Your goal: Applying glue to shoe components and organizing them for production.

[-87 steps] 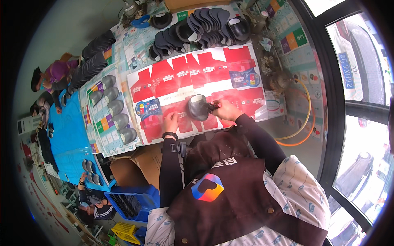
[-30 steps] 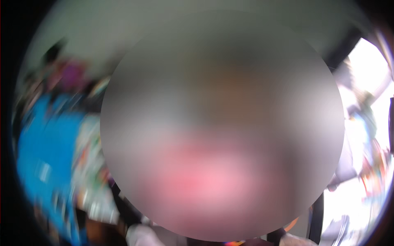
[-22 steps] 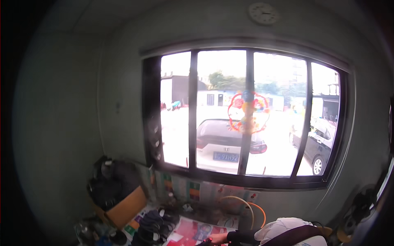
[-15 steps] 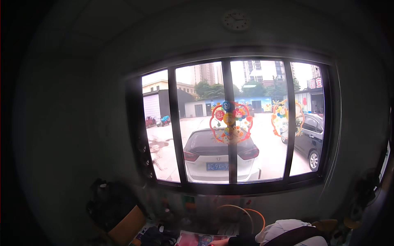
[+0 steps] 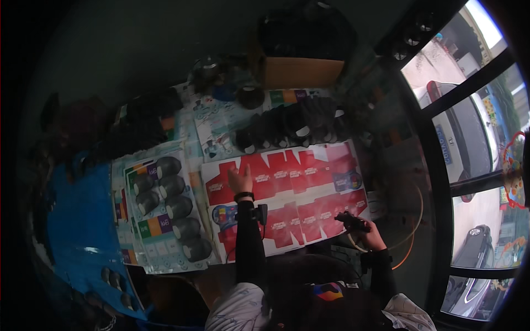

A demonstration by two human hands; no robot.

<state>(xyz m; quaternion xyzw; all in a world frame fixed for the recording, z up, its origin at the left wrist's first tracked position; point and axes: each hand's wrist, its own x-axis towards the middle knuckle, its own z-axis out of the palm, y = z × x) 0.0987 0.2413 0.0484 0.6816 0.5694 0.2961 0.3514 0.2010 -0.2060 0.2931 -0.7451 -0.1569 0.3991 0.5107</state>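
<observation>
My left hand [image 5: 241, 180] is over the left part of a red and white printed cardboard sheet [image 5: 287, 205], fingers apart and nothing in them. Whether its fingertips touch the sheet I cannot tell. At the sheet's lower right corner, my right hand [image 5: 372, 237] is closed round a small black object [image 5: 352, 222]; the dim light hides its exact kind. On a printed board to the left stand several dark, rounded pieces with pale ends [image 5: 175, 186]. More dark rounded pieces [image 5: 292, 124] lie in a row beyond the red sheet.
A blue surface [image 5: 83, 209] stretches along the left side. At the back sits an open brown cardboard box [image 5: 301, 73] with black stuff in it. An orange hose [image 5: 406, 257] curves beside my right hand. A dark-framed window [image 5: 436, 160] fills the right.
My view has swung from the window down to the worktable. Both hands and the black object in my right hand now show; before, only a bit of a hand showed low down.
</observation>
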